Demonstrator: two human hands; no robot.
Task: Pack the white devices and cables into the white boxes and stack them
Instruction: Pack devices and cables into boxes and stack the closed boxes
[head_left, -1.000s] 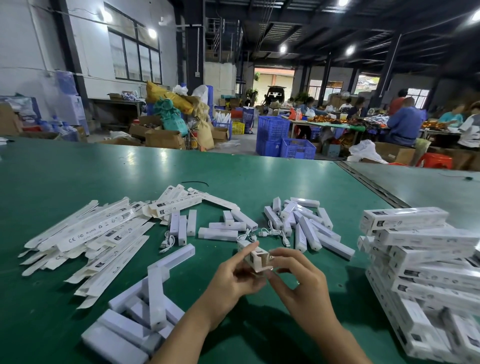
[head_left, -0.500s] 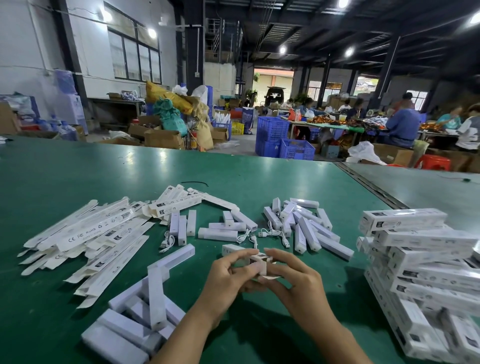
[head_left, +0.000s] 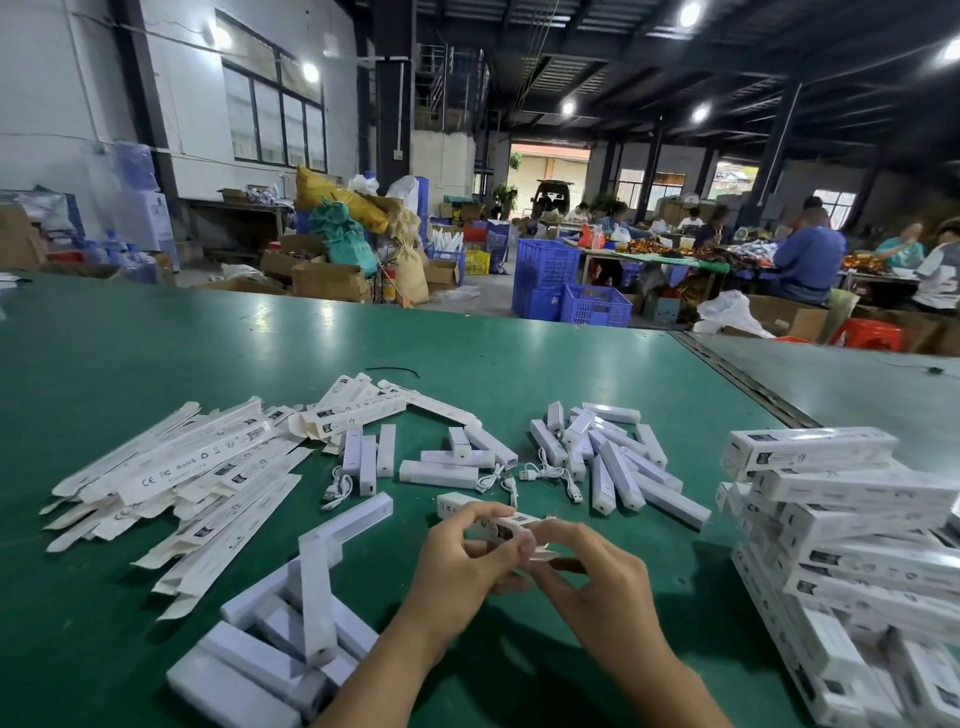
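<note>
Left grip (head_left: 467, 553) and right grip (head_left: 589, 569) both pinch one white box (head_left: 501, 522) above the table (head_left: 156, 364), apparently closing its end. Packed stack (head_left: 857, 519) stands right; many flat boxes (head_left: 182, 467), devices (head_left: 618, 467) and cables (head_left: 545, 474) lie unpacked

Warehouse hall; white wall (head_left: 52, 104) on the left with a dark-framed window (head_left: 278, 119); dark steel column (head_left: 392, 93) just beside it; dark roof trusses overhead, round ceiling lamps (head_left: 690, 13) lit (strong glare on the tabletop); green table (head_left: 156, 353) in front, second green table (head_left: 857, 384) to the right, metal rail (head_left: 737, 374) between them; grey concrete floor (head_left: 483, 291) beyond; cardboard boxes (head_left: 327, 280) and yellow and green sacks (head_left: 343, 244) piled near the column; blue crates (head_left: 595, 305) stacked mid-floor; long work table (head_left: 665, 260) on the right, people seated around it; red stool (head_left: 865, 332) nearby; open doorway (head_left: 548, 171) at the far end, possibly a vehicle parked in it.
</note>
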